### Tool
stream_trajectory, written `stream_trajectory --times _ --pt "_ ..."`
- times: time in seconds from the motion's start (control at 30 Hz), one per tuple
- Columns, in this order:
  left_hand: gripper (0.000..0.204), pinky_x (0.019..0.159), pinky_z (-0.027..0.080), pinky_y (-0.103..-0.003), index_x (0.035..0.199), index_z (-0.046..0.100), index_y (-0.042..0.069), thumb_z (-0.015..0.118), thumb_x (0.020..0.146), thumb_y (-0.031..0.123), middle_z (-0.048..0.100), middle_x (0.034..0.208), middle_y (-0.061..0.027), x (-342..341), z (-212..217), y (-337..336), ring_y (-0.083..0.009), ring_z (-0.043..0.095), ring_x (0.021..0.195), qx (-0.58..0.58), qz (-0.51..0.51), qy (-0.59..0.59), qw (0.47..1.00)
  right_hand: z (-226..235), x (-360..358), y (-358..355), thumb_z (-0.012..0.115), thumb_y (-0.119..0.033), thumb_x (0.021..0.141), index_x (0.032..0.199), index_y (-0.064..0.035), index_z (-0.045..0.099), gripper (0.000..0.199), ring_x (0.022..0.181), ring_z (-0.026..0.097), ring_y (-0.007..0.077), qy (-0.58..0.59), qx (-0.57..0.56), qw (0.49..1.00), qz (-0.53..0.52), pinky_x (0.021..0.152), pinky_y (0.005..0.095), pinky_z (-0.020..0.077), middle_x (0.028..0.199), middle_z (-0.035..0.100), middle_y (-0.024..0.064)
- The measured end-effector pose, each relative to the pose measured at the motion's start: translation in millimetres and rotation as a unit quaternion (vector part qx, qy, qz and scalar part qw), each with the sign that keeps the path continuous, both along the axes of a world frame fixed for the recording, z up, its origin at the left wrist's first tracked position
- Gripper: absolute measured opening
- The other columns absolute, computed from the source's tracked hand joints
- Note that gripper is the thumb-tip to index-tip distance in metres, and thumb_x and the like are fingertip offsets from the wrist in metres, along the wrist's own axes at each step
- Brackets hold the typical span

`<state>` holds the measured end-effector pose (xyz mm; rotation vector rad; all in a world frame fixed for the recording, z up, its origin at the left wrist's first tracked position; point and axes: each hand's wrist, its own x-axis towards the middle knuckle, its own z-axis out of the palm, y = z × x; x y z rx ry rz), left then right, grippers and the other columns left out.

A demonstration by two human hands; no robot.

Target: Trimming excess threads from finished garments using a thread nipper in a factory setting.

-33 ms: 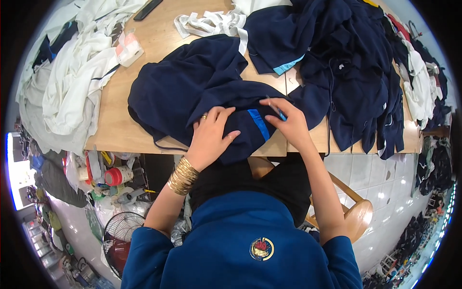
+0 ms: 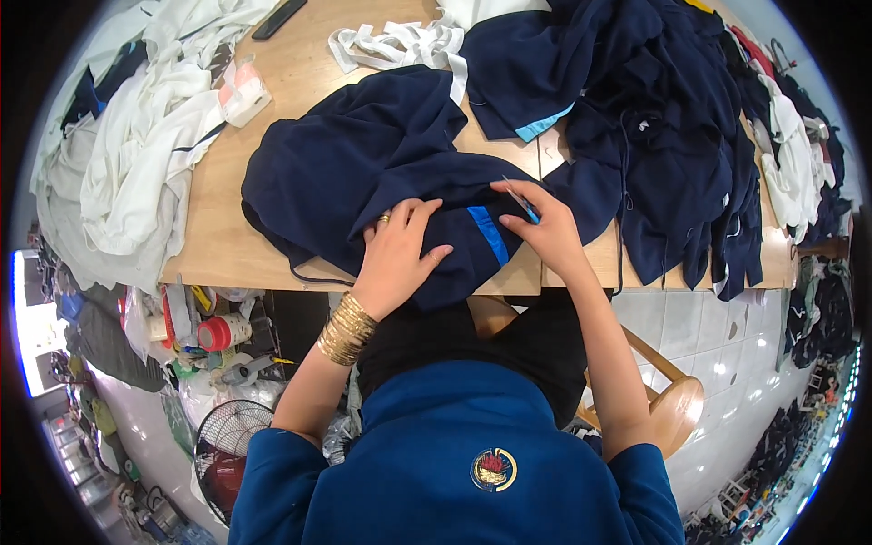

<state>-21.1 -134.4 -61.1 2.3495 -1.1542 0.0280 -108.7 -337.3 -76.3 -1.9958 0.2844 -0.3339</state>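
Note:
A navy garment (image 2: 354,136) lies bunched on the wooden table in front of me, with a bright blue strip (image 2: 488,234) near its close right part. My left hand (image 2: 400,250) rests on the cloth left of that strip, fingers apart and thumb stretched toward it. Gold bangles circle the left wrist. In my right hand (image 2: 548,227), to the right of the strip, are small thread snips (image 2: 531,214) with a blue handle and a thin metal blade pointing up and left. The fingers partly cover the snips, and I cannot tell whether the blade touches cloth.
More navy garments (image 2: 668,154) are heaped at the right, one with a light blue edge. White clothes (image 2: 136,163) spread over the left side. White straps (image 2: 400,44), a phone-like black object (image 2: 279,18) and a pink-and-white packet (image 2: 243,91) lie farther back. A wooden stool (image 2: 677,413) stands below right.
The snips have shifted slightly in my right hand, and more of the blade shows. My left hand and the garment have hardly moved.

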Motion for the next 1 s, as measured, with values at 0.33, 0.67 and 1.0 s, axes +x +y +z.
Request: stream_trajectory --times 0.33,0.67,1.0 --pt "0.022 0.072 0.049 -0.029 0.104 0.057 0.002 0.058 0.088 0.017 0.062 0.092 -0.0074 -23 28 15 -0.0151 0.061 0.080 -0.080 -0.124 0.533 0.833 30 -22 15 0.067 0.004 0.066 0.080 -0.0025 0.058 0.019 0.070 0.057 0.0238 -0.046 -0.093 0.994 -0.045 0.061 0.0272 0.0448 0.078 0.053 0.0072" --pt "0.041 0.096 0.044 -0.042 0.113 0.056 -0.002 0.033 0.099 0.030 0.061 0.112 -0.0124 -46 4 10 -0.0236 0.058 0.105 -0.416 0.055 0.768 0.483 36 -67 41 0.060 0.012 0.051 0.087 -0.0066 0.065 0.041 0.059 0.056 0.0188 -0.110 -0.234 0.966 -0.025 0.049 0.0266 0.0432 0.074 0.053 0.0055" --pt "0.022 0.094 0.046 -0.039 0.107 0.057 -0.004 0.055 0.090 0.010 0.063 0.106 -0.0140 -47 20 16 -0.0219 0.061 0.098 -0.369 0.040 0.728 0.577 35 -80 38 0.068 0.008 0.055 0.082 -0.0055 0.066 0.030 0.061 0.057 0.0191 -0.090 -0.220 0.971 -0.031 0.050 0.0261 0.0429 0.076 0.054 0.0064"
